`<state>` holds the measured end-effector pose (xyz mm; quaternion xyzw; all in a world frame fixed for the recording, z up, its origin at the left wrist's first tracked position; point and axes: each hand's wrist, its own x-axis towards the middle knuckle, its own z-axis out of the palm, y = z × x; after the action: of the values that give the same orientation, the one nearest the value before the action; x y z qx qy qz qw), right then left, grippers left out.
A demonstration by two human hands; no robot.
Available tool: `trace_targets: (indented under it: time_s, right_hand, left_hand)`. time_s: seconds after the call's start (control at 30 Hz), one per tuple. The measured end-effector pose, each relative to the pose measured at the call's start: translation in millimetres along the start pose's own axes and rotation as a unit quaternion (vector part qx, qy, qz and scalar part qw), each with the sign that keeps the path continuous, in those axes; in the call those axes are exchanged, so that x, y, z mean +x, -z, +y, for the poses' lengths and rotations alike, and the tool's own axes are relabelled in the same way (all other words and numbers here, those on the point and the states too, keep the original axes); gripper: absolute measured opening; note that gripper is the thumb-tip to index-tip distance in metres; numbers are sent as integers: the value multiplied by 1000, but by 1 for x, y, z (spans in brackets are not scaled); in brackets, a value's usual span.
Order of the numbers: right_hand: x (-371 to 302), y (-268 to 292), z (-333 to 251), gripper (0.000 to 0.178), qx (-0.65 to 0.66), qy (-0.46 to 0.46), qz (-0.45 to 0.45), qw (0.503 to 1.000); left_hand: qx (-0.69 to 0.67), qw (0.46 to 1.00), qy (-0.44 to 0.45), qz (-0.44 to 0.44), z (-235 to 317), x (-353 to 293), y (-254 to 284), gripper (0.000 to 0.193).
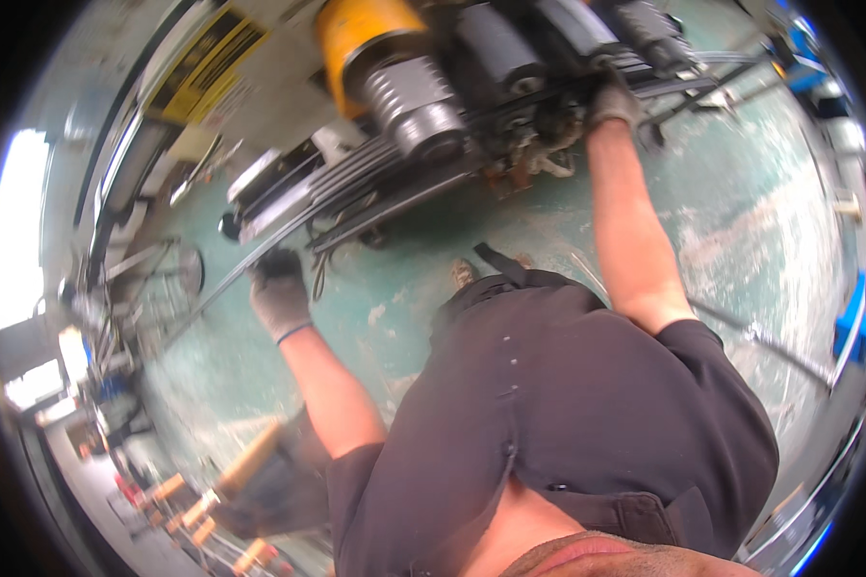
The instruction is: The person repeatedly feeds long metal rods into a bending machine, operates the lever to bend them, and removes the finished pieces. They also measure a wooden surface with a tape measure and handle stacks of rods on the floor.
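My left hand, in a grey glove with dark fingertips, is at the near side of a long thin metal rod. Its fingertips meet or nearly meet the rod; blur hides whether they close round it. The rod runs slantwise along the near edge of a machine with a dark frame. My right hand, also gloved, reaches in among the machine's parts beside a grey cylinder. Its fingers are hidden there. Between my hands sit a ribbed metal cylinder and a yellow housing.
Green worn floor lies under the machine. A yellow-and-black label is on a panel at upper left. A round wheel-like frame stands at left. Wooden-looking rollers are at lower left. A metal bar crosses at right.
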<state>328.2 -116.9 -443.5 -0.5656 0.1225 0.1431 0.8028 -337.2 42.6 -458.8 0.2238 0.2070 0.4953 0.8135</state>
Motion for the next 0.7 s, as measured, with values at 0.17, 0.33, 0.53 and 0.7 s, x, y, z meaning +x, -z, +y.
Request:
trace_targets:
  time_s: [0.17, 0.33, 0.53, 0.7]
  right_hand:
    - [-42, 18, -11, 61, 58, -46, -112, 991]
    - [-54, 110, 35, 61, -250, 125, -71, 958]
    - [-59, 260, 95, 65, -581, 6, -47, 812]
    - [-93, 340, 94, 63, -702, -24, -51, 710]
  left_hand:
    - [292, 933, -72, 196, -61, -61, 10, 46]
    - [37, 912, 101, 396, -145, -128, -20, 58]
    - [92, 844, 187, 494, -195, -165, 33, 34]
    - [113, 892, 200, 389, -179, -148, 94, 26]
